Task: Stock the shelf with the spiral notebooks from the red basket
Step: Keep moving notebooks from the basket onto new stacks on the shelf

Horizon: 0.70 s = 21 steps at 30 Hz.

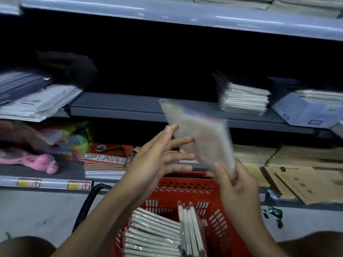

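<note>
1. Notebook (202, 140): a blurred, plastic-wrapped one, held up tilted in front of the middle shelf (130, 106), above the basket.
2. Your right hand (235, 184): closed round the notebook's lower corner, thumb on the near face, fingers behind.
3. Your left hand (159, 156): fingers spread; the thumb tip touches the notebook's left edge and the fingers lie across its lower left, with no firm grip to be seen.
4. Red basket (187, 188): directly below your hands, on the floor against the shelving. It holds a slanted row of wrapped notebooks (154, 236) at left and several standing on edge (191, 229) at right.
5. Middle shelf, bare stretch at centre. To the right, a stack of wrapped notebooks (243, 99); further right, a pale blue box (304, 110) with more stock on top. To the left, a pile of white packets (39, 102).
6. Bottom shelf: a copy paper ream (107, 158) left of your hands, a pink item (37, 160) at far left, brown envelopes (297, 164) at right.
</note>
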Available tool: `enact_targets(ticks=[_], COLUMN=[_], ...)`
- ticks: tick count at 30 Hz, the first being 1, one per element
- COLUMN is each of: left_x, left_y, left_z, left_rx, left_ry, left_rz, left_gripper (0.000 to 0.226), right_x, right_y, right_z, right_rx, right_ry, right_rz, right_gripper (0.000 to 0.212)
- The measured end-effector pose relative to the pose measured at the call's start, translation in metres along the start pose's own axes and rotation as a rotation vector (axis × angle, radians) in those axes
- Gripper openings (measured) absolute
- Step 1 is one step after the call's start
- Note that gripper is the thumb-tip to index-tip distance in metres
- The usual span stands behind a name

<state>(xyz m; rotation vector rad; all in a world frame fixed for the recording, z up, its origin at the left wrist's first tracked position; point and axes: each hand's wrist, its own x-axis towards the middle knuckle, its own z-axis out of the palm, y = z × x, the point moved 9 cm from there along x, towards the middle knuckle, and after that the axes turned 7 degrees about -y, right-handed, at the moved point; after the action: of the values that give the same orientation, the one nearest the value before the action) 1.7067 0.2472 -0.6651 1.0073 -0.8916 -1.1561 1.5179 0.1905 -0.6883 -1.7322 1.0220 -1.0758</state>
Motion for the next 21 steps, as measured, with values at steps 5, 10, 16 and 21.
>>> enact_targets(ticks=[5,10,16,21], left_x=[-0.006,0.001,-0.003,-0.004], left_y=[-0.017,-0.056,-0.031,-0.015], left_z=[-0.025,0.002,0.004,-0.015], left_rx=[0.339,-0.021,-0.14,0.012], left_ry=[0.412,0.143,0.09,0.072], left_rz=[0.058,-0.123,0.026,0.026], left_gripper=[0.026,0.026,0.029,0.037], right_x=[-0.004,-0.017,-0.03,-0.012], right_y=[0.011,0.018,0.026,0.037], right_z=[0.047,0.063,0.06,0.012], right_rx=[0.931,0.981,0.855,0.936], right_ry=[-0.151,-0.233,-0.36,-0.25], right_rz=[0.455,0.518,0.525,0.518], right_gripper=[0.025,0.039,0.041,0.043])
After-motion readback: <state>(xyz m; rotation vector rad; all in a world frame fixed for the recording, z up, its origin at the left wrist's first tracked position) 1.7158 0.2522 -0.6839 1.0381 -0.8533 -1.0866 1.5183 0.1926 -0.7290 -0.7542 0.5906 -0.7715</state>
